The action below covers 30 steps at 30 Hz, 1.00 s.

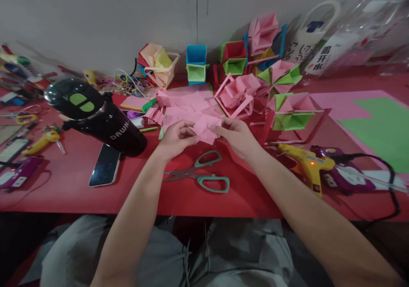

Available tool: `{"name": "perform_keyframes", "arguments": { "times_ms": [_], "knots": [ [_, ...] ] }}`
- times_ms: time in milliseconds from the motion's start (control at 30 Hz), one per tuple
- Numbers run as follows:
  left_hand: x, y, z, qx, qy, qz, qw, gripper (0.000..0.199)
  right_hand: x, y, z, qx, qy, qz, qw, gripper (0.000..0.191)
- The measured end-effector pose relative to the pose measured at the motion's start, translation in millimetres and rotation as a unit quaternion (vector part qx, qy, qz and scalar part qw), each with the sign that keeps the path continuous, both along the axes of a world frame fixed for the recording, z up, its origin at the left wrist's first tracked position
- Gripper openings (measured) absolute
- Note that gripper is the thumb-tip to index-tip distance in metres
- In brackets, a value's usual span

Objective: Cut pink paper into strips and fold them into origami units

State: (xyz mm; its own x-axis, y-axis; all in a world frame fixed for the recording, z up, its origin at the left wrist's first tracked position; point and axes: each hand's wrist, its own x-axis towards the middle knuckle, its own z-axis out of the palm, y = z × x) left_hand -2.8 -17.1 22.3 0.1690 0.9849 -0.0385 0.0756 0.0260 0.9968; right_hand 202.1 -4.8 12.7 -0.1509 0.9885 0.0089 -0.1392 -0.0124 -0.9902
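Note:
A small folded pink paper piece (207,129) is held up between my two hands, above the red table. My left hand (178,139) pinches its left edge between thumb and fingers. On the right side, my right hand (234,134) has its thumb on the front of the paper and its fingers partly hidden behind. Open scissors with green handles (212,184) lie just below the hands, blades pointing left. Behind the paper, pink sheets (188,99) are spread on the table, over some green ones.
A black bottle (105,123) and a phone (105,166) are at left. Folded paper boxes (197,63) line the back. At right are a yellow glue gun (311,165) with a lit light, its black cable and green paper (380,129). The red table's (204,206) front edge is near my lap.

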Motion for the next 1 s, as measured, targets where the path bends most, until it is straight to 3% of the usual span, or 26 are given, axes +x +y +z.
{"name": "perform_keyframes", "arguments": {
  "times_ms": [133, 300, 1000],
  "knots": [
    [-2.1, 4.3, -0.1, 0.035, -0.012, 0.064, 0.997, 0.036, 0.3, 0.8, -2.2, 0.003, -0.002, 0.004, 1.000, 0.035],
    [-1.6, 6.9, 0.7, 0.032, -0.039, 0.098, 0.994, 0.035, -3.6, -2.2, 2.0, -0.043, 0.033, 0.054, 0.997, 0.039],
    [2.3, 5.9, 3.8, 0.035, -0.054, 0.153, 0.986, 0.031, -0.9, -2.7, 3.3, -0.024, -0.104, 0.097, 0.990, 0.045]
  ]
}}
